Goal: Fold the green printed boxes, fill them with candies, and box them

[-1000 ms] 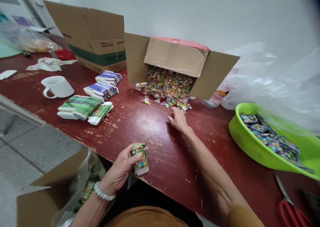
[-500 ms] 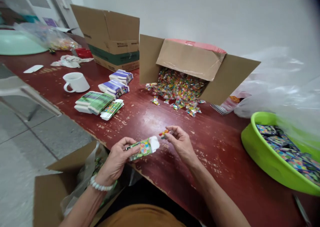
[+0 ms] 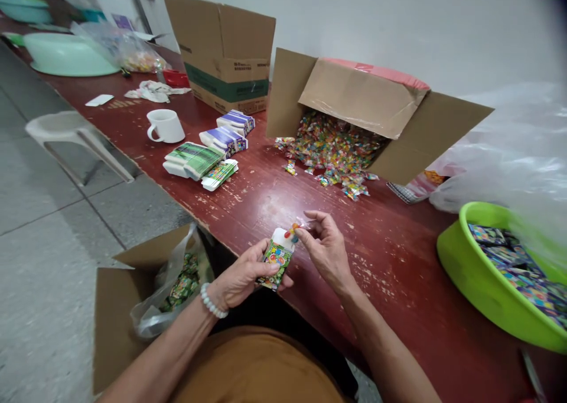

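Observation:
My left hand (image 3: pixel 248 270) is closed around a small green printed candy box (image 3: pixel 275 265), its white top flap raised. Between the thumb and fingers of my right hand (image 3: pixel 326 246) is a small clear packet of colourful candy (image 3: pixel 292 233), right at the box's open top. Beyond my hands, many similar candy packets (image 3: pixel 341 149) spill out of a cardboard carton (image 3: pixel 363 93) lying on its side. Flat green boxes (image 3: pixel 195 159) lie stacked on the red table (image 3: pixel 248 214), with purple-and-white boxes (image 3: pixel 225 140) behind them.
A lime-green basin (image 3: pixel 469 273) of dark printed packs stands at the right. Below the table edge at left, an open carton (image 3: pixel 110 320) holds green packs in a plastic bag. A white mug (image 3: pixel 166 125), a cloth (image 3: pixel 155 91) and a tall carton (image 3: pixel 225 54) stand farther back.
The candy packet and the box have come together at the box's mouth. My left hand has turned the box more upright. The view has shifted left, showing more floor and a stool.

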`<state>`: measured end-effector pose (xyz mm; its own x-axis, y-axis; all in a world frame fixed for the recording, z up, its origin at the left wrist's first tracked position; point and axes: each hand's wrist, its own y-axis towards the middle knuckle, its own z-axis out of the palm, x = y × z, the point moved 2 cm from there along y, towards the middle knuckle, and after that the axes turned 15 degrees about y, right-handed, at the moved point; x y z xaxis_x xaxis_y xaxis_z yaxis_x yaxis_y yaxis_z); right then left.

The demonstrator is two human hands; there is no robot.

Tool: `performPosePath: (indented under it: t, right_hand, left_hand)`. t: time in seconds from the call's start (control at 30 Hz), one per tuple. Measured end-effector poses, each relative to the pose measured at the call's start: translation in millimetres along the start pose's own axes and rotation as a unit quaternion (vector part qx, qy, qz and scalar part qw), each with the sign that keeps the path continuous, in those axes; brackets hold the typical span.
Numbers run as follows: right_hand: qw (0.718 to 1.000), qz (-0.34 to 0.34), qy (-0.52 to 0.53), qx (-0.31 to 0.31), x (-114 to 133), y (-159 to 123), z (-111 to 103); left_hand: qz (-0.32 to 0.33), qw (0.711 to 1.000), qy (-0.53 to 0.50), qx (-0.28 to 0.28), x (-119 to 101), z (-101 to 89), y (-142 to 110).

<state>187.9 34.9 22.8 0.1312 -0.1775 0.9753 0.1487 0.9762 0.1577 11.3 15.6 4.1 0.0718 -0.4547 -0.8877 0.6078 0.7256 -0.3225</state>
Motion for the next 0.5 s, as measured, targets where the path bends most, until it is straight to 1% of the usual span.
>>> performPosePath:
  t: [0.1,0.23,0.37,0.5]
  right_hand:
    - [0.999,0.0,-0.046,0.016,1,-4,0]
    - [0.998,0.0,-0.063,0.031,-2,-11,3]
    - [0.995,-0.03,-0.071,0.071,-6,-17,6]
    - [0.992,-0.044,-0.064,0.095,-4,-19,6]
  left_hand:
    - [0.016,0.999,0.022,0.021,-1,1.8,-2]
    - [0.037,0.998,0.034,0.041,-2,5.2,-3]
    - [0.029,0.999,0.027,0.031,-2,7.5,-2]
    - [0.027,1.0,-0.006,0.002,-6,8.1,-1]
